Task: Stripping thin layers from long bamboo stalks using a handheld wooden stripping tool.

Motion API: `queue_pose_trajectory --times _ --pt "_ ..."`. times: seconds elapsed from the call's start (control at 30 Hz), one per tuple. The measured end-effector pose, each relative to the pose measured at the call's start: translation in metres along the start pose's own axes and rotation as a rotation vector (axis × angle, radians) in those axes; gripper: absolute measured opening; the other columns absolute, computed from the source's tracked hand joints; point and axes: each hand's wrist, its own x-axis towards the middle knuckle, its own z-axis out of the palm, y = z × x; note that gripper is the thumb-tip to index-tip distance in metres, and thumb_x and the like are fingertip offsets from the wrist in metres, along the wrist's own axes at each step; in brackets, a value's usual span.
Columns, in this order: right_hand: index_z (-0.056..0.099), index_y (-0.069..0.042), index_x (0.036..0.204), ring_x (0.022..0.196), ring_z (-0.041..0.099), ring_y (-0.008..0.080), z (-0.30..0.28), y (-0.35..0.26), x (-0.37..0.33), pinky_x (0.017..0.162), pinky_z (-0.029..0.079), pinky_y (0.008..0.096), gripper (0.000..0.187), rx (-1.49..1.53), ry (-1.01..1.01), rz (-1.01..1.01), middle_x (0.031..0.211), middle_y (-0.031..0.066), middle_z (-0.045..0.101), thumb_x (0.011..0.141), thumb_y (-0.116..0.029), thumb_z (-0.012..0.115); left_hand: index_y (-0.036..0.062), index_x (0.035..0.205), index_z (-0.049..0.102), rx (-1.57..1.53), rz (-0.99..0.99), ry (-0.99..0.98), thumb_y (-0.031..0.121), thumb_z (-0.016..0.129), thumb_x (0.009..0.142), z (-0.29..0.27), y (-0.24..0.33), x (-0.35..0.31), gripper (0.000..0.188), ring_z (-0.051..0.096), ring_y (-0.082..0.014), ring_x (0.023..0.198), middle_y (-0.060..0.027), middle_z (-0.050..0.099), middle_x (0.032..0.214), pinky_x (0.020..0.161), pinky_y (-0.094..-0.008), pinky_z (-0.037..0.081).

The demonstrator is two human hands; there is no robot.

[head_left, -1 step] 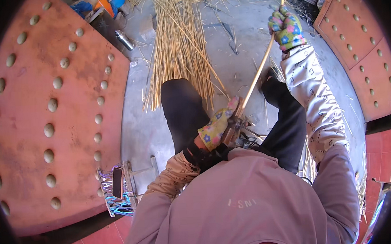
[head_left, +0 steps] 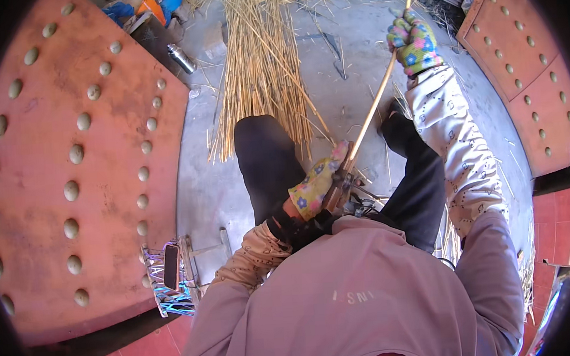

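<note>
A long tan reed stalk (head_left: pixel 373 106) slants from between my knees up to the far right. My right hand (head_left: pixel 415 43), in a flowered glove, is closed around its upper part. Close to my body, my left hand (head_left: pixel 317 184), in a yellow flowered glove, grips a brown wooden tool (head_left: pixel 340 191) at the stalk's lower end. How the stalk meets the tool is partly hidden by my fingers. Metal parts (head_left: pixel 363 202) sit beside the tool, too small to make out. Beyond my left knee lies a large bundle of reed stalks (head_left: pixel 262 68) on the grey floor.
Studded orange-red doors (head_left: pixel 112 182) stand on the left and right (head_left: pixel 519 53). A metal bottle (head_left: pixel 182 58) lies near the left door. At lower left, a phone (head_left: pixel 171 266) rests on a stool (head_left: pixel 187 262) with blue strapping. A thin metal tool (head_left: pixel 337 54) lies beyond my knees.
My right hand has shifted slightly to the left, and the stalk in it has tilted a little the same way. My left hand looks the same.
</note>
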Motion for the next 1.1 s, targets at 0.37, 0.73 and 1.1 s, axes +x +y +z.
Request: queue_pose_trajectory --times 0.37,0.73,1.1 --pt "0.044 -0.007 0.096 0.053 0.041 0.0095 -0.017 0.087 -0.062 0.046 0.035 0.0223 0.021 -0.018 -0.54 0.336 0.069 -0.0011 0.045 0.083 -0.023 0.045 0.009 0.078 0.051 0.046 0.395 0.283 0.048 0.038 0.082 0.003 0.025 0.043 0.041 0.045 -0.0082 0.051 0.0003 0.048 0.059 0.048 -0.021 0.037" --pt "0.052 -0.009 0.074 0.042 0.042 0.011 -0.061 0.102 -0.147 0.037 0.034 0.0251 0.023 -0.448 0.043 0.346 0.053 0.0003 0.046 0.084 -0.029 0.046 0.0118 0.065 0.048 -0.389 0.425 0.355 0.051 0.049 0.075 0.007 0.061 0.126 0.04 0.044 -0.0108 0.038 -0.0004 0.047 0.049 0.035 -0.0242 0.036" --pt "0.05 -0.001 0.082 0.042 0.041 0.0068 -0.225 0.02 -0.203 0.033 0.03 0.0189 0.02 -0.228 -0.438 0.732 0.065 0.0084 0.05 0.077 -0.019 0.056 0.0101 0.082 0.047 -0.5 0.517 0.658 0.046 0.043 0.08 -0.073 0.06 0.195 0.036 0.045 -0.0104 0.058 -0.001 0.046 0.068 0.05 -0.0239 0.035"
